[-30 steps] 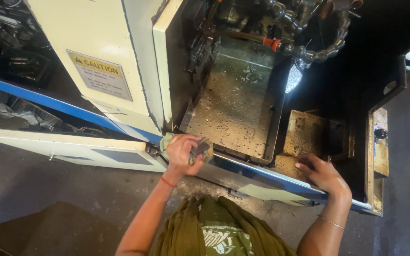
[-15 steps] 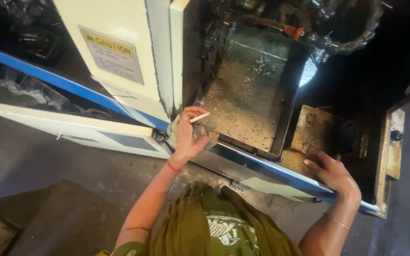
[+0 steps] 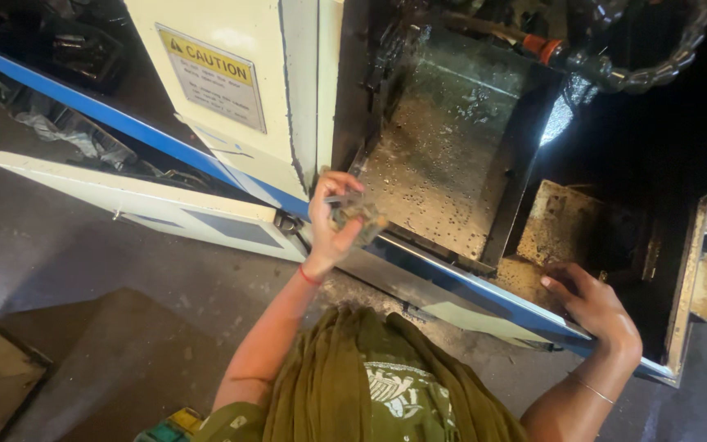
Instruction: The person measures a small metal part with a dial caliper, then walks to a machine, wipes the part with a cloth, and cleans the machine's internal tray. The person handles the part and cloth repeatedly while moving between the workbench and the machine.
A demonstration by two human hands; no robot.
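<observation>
A: What fills the frame?
B: A cream machine (image 3: pixel 231 98) with a chip-strewn tray (image 3: pixel 435 164) at centre.
A: And the hands?
B: The left hand (image 3: pixel 333 225), mid-frame, has risen from the tray's front edge and now pinches a grimy metal piece (image 3: pixel 358 214) just before the tray. The right hand (image 3: pixel 595 307), lower right, stays spread on the blue rim (image 3: pixel 484 290).

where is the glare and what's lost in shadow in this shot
Head view: glare flares on the wet metal wall inside the machine; the upper right falls into black; the left hand and its small grimy metal part are slightly soft; the right hand is evenly lit.
</observation>
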